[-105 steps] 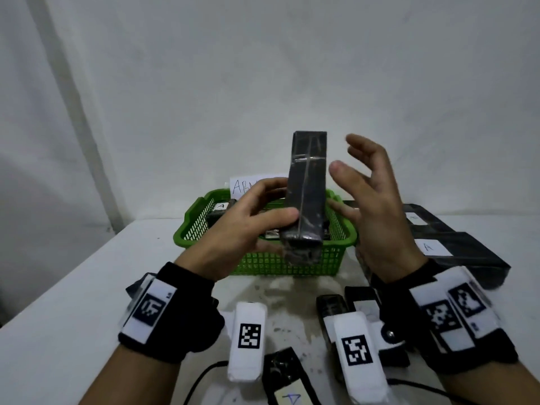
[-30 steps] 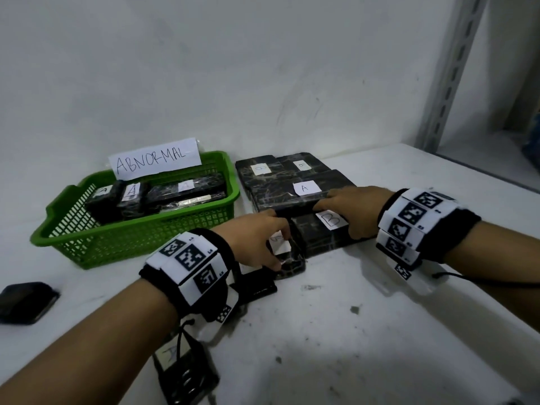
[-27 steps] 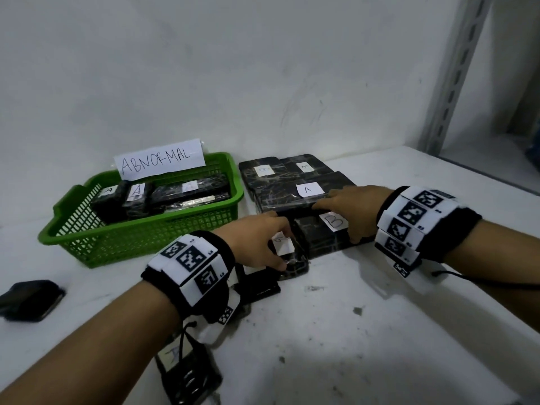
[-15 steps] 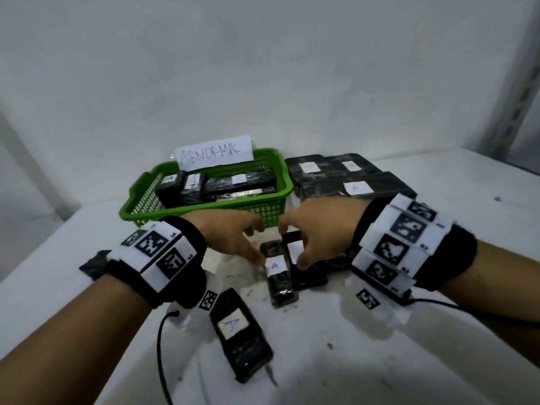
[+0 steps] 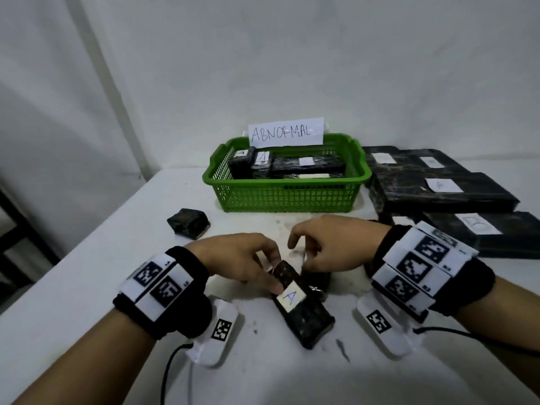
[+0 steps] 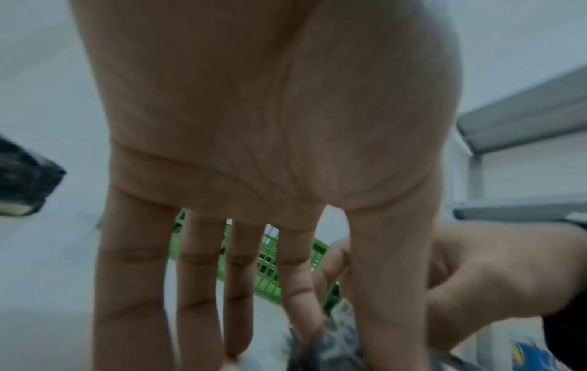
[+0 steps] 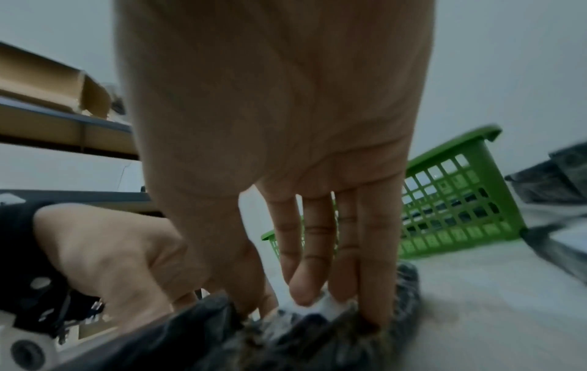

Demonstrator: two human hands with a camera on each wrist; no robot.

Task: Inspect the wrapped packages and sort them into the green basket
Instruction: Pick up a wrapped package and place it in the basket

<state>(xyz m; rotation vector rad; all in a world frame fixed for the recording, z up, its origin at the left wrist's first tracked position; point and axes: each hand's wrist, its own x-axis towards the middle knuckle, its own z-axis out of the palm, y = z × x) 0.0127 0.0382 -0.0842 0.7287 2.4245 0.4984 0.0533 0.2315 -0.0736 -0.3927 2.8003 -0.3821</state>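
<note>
A small black wrapped package labelled A [image 5: 302,309] lies on the white table in front of me. My left hand [image 5: 274,274] pinches its far end between thumb and forefinger, as the left wrist view shows around the package end [image 6: 336,328]. Just right of it, my right hand [image 5: 308,260] grips a second small black package [image 5: 317,283] with a white label [image 7: 320,305], mostly hidden under the fingers. The green basket [image 5: 286,197] stands behind both hands and holds several black packages under an ABNORMAL sign [image 5: 285,133].
Large flat black packages [image 5: 438,191] are stacked right of the basket, with one labelled B [image 5: 496,232] nearer me. Another small black package [image 5: 189,223] lies left of the basket. The table edge runs along the left, with a wall behind.
A long package I held upright over the basket is gone from my hands. Both hands moved from the large stack at the right to the small packages in front and took hold of them.
</note>
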